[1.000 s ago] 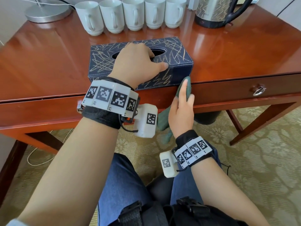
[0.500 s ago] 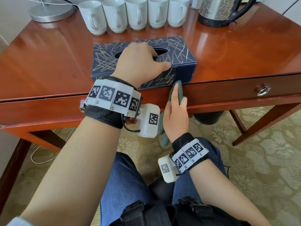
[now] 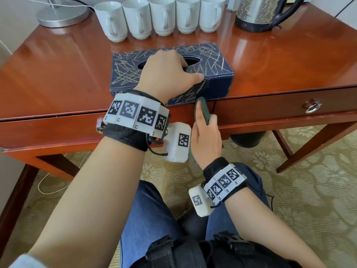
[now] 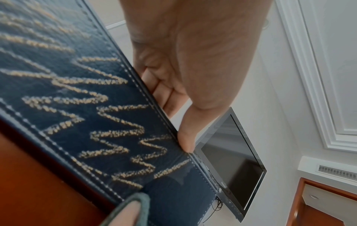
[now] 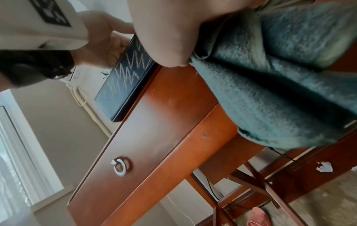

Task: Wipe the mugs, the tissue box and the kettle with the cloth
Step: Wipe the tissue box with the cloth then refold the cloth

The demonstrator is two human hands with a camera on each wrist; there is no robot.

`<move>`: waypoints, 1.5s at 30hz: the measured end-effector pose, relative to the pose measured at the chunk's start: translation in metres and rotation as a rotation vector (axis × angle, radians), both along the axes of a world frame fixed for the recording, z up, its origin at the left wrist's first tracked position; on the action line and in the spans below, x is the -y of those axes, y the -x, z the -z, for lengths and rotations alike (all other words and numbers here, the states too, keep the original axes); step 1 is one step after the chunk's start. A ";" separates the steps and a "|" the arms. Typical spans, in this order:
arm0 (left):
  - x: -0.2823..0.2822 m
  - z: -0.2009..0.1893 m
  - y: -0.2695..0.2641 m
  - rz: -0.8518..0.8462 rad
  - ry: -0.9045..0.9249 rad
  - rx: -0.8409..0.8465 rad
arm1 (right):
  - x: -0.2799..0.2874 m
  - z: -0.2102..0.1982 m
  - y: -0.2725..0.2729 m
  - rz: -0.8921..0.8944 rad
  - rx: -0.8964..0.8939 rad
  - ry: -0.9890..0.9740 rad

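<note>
Left hand (image 3: 166, 74) grips tissue box (image 3: 212, 74) top; right hand (image 3: 207, 140), pinching cloth (image 3: 202, 109), presses box's near face, long axis crosswise.

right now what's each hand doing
Left hand: grips the tissue box from above.
Right hand: holds the green cloth at the box's front.

We list a navy tissue box (image 3: 212, 60) with gold scribbles at the desk's front edge, a green cloth (image 3: 202, 109) against its front face, five white mugs (image 3: 162, 18) in a row behind, and a steel kettle (image 3: 258, 12) beside them.
</note>
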State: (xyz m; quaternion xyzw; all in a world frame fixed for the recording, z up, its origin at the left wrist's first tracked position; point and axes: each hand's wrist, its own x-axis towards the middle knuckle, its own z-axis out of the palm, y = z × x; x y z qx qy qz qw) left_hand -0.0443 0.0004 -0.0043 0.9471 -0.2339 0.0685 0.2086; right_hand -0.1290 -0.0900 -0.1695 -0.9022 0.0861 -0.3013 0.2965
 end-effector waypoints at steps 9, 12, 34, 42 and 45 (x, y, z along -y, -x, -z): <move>-0.001 -0.001 0.003 0.006 -0.006 -0.024 | 0.012 -0.009 -0.008 0.074 0.091 0.010; -0.003 -0.002 0.003 0.016 -0.016 -0.020 | 0.003 -0.001 -0.002 0.047 0.043 -0.008; -0.035 -0.008 0.011 -0.037 0.055 -0.110 | 0.016 -0.033 -0.014 0.026 0.161 0.030; -0.036 -0.005 0.010 -0.045 0.068 -0.101 | 0.004 -0.021 -0.003 0.019 0.077 0.017; -0.035 -0.004 0.011 -0.036 0.072 -0.092 | 0.011 -0.034 -0.010 0.012 0.135 0.069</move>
